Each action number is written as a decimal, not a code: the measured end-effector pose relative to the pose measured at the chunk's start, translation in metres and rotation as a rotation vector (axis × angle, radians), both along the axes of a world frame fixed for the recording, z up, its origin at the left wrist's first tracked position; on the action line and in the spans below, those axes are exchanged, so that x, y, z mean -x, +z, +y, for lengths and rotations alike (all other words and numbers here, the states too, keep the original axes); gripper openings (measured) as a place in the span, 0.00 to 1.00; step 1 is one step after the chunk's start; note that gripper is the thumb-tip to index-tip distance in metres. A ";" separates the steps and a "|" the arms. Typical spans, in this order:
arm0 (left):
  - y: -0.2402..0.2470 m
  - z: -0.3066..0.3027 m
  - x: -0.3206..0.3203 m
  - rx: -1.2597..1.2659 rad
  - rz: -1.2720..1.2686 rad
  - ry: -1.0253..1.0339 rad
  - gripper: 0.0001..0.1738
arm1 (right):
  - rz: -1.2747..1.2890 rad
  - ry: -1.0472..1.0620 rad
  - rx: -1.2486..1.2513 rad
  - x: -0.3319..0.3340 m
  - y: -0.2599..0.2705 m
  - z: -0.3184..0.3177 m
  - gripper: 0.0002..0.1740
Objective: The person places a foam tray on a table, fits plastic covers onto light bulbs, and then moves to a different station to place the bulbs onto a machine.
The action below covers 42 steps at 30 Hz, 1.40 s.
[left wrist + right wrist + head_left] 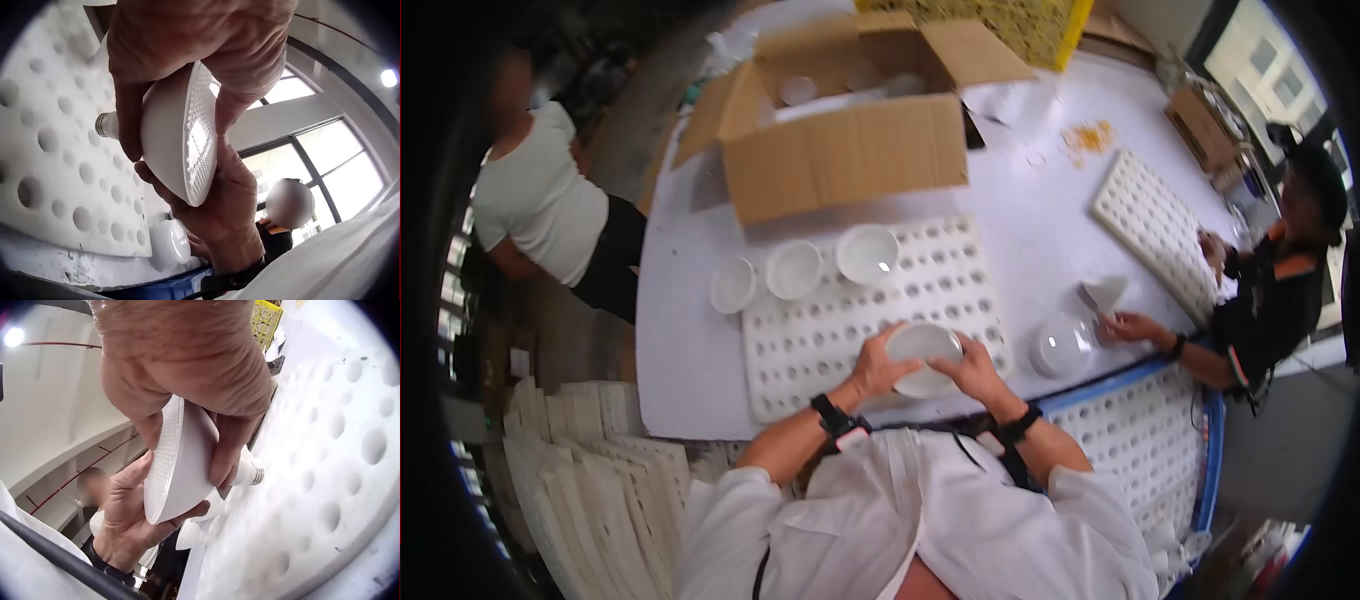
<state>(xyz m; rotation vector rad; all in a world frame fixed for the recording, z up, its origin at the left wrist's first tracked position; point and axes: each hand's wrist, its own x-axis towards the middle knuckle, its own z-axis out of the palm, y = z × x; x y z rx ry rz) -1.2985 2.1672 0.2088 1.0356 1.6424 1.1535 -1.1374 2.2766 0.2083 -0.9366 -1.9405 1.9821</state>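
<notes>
Rows of round holes pit the white tray (800, 357), foam by its look; the cardboard carton (850, 160) has walls partly hiding its contents. Over the tray's near edge, left hand (876, 366) and right hand (980, 376) grip the bulb (922, 342), fingers covering parts of its smooth, flared body; its face looks beaded.

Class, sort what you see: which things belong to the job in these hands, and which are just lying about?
Likely the job:
white lamp, held by left hand and right hand
three similar lamps
holed white board
open cardboard box

Seemingly lying about:
scattered orange bits
small brown box
yellow-rimmed item
</notes>
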 end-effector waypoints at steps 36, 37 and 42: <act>-0.077 0.165 0.027 0.142 -0.632 0.675 0.29 | -0.342 -0.620 -0.604 -0.198 -0.034 0.229 0.20; -0.077 0.147 0.023 0.130 -0.557 0.555 0.30 | -0.538 -0.420 -0.730 -0.206 -0.047 0.232 0.22; -0.086 0.027 0.006 -0.036 0.700 0.083 0.35 | -0.766 -0.042 -0.614 -0.205 -0.085 0.246 0.31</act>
